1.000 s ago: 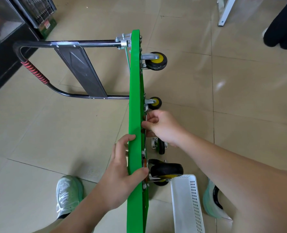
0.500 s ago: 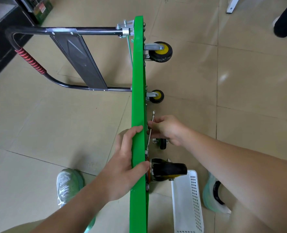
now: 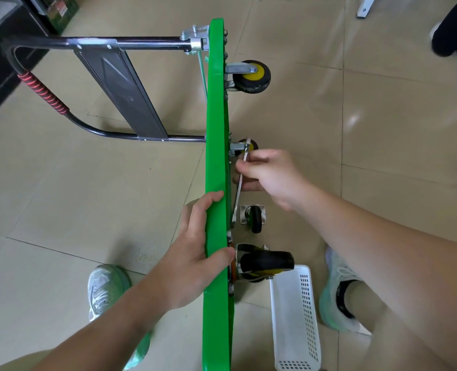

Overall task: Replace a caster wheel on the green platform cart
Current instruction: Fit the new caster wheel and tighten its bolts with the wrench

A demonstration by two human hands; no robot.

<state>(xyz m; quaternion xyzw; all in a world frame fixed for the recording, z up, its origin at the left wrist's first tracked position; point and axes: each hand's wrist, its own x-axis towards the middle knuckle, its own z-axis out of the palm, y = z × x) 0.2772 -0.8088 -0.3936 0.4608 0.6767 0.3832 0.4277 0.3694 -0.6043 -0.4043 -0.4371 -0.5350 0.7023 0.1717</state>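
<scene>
Head view: left hand (image 3: 195, 253) gripping the edge of green platform cart (image 3: 216, 129), tipped on its side; wrench (image 3: 239, 190) pinched by right hand (image 3: 271, 175) beside the underside; loose caster wheel (image 3: 254, 219) on floor (image 3: 88, 183); white basket (image 3: 294, 317), right

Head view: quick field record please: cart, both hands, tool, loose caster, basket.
cart: green platform cart stands on its edge on the floor, wheels facing right
left hand: grips the deck's upper edge
right hand: holds the wrench beside the underside
wrench: lower end by the deck; bolt contact cannot be told
loose caster: lies on the floor, apart from the cart
mounted casters: three in view
white basket: on the floor beside the nearest caster
</scene>
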